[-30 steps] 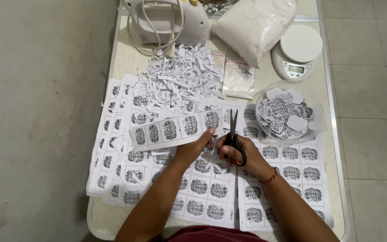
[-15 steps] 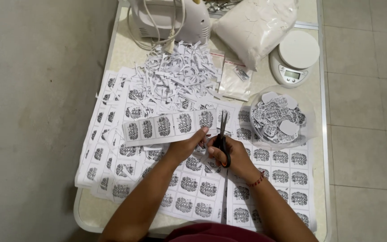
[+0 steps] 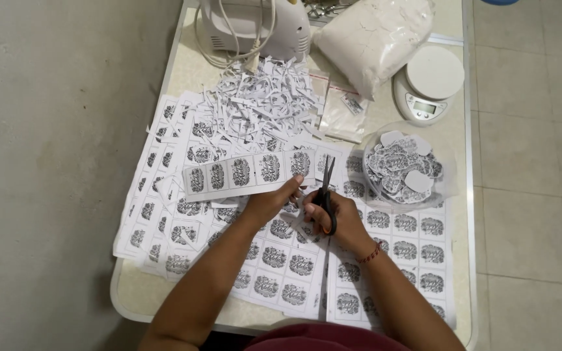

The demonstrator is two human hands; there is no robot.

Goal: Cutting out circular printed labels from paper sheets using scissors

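Left hand (image 3: 271, 203) pinches the label strip (image 3: 248, 173) at its right end; right hand (image 3: 333, 218) is closed round the scissors (image 3: 326, 195) just beside. Thin floppy paper, so I'd pinch close to the cut.

White paper, black print, on a cream table

The label strip (image 3: 248, 174) and printed sheets (image 3: 281, 260) are white with black ornate oval motifs; the scissors (image 3: 325, 195) are black; the kitchen scale (image 3: 428, 82) and powder bag (image 3: 372, 36) are white; the table (image 3: 190, 71) is speckled cream.
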